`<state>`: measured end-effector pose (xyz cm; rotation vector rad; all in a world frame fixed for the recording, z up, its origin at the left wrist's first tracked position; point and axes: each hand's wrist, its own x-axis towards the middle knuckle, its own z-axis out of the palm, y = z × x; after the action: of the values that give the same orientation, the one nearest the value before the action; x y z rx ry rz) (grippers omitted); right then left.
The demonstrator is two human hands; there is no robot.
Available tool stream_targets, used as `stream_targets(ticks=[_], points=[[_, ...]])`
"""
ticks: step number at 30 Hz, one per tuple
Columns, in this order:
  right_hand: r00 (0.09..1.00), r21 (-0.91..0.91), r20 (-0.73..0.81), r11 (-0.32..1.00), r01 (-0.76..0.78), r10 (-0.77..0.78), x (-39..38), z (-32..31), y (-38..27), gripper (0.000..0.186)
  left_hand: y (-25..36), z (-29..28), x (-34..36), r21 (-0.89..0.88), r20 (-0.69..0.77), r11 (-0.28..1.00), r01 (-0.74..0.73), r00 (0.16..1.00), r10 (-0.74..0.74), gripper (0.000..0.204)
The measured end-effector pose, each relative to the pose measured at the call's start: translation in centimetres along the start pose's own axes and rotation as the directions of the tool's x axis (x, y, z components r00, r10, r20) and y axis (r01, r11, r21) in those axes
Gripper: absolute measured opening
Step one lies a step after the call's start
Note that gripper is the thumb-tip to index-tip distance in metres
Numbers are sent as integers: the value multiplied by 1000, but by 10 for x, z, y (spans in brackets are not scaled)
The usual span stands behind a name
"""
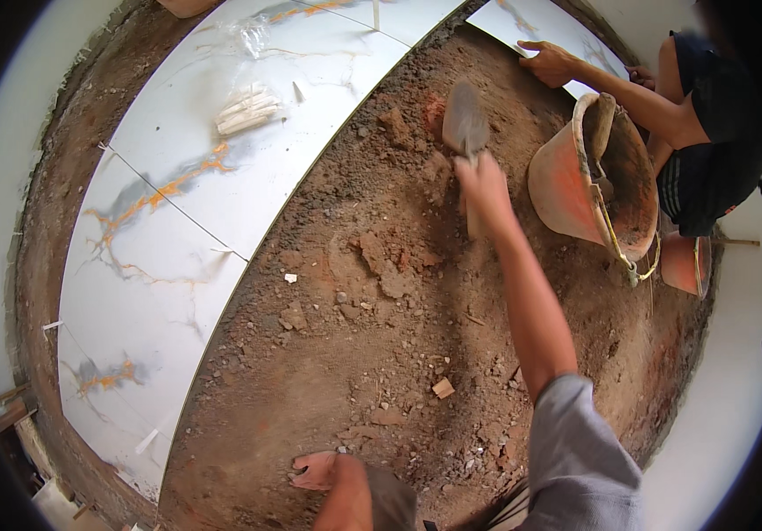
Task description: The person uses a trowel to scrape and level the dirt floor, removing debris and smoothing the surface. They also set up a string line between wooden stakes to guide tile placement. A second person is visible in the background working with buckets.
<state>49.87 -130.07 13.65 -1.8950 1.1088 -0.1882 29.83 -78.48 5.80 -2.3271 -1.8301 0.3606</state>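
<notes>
My right hand is wrapped round the handle of a trowel, slightly blurred. Its grey blade points away from me over the loose brown soil, near some reddish clods. At the lower edge, my left hand is low by my bent knee, above the ground; its fingers are too unclear to read. Left of the soil lie white marble-look tiles with grey and orange veins. Another person's hand grips the edge of a similar tile at the far right.
A large worn bucket with a rope handle stands right of my forearm, a tool resting in it. Behind it is a smaller reddish bucket. A bundle of pale wedges and clear plastic lie on the tiles. Walls flank both sides.
</notes>
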Motion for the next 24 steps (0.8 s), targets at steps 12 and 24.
stream_targets(ticks=[12,24], points=[[989,34,-39,989,-142,143,85,44,-52,33,-3,23,5,80,122,996,50,991,-59,57],[975,-269,217,963,8,53,-66,57,-25,27,-1,-8,-6,120,163,992,41,985,-60,55]])
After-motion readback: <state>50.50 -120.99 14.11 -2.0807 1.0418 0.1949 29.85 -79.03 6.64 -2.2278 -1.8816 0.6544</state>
